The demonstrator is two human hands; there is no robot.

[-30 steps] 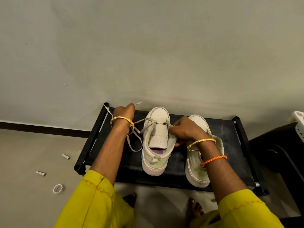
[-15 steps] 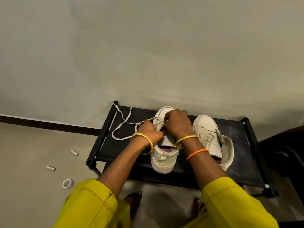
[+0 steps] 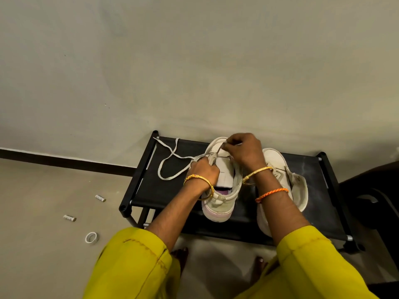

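Two off-white sneakers stand on a low black rack (image 3: 319, 199) against the wall. The left sneaker (image 3: 222, 203) points its toe at the wall, its tongue showing. My left hand (image 3: 204, 171) grips the shoe's left edge near the eyelets, fingers curled on the lace there. My right hand (image 3: 244, 151) pinches a lace end over the toe. The loose white lace (image 3: 170, 160) trails in a loop across the rack's left side. The second sneaker (image 3: 278, 169) lies to the right, partly hidden behind my right forearm.
On the floor to the left lie two small batteries (image 3: 100, 198) (image 3: 69, 218) and a white tape ring (image 3: 92, 237). A dark piece of furniture (image 3: 375, 197) stands at the right. The wall rises directly behind the rack. My bare toes show below the rack.
My left hand came in from the rack's far-left corner to the left sneaker, leaving the lace slack in a loop. My right hand shifted from the shoe's right side up over the toe.
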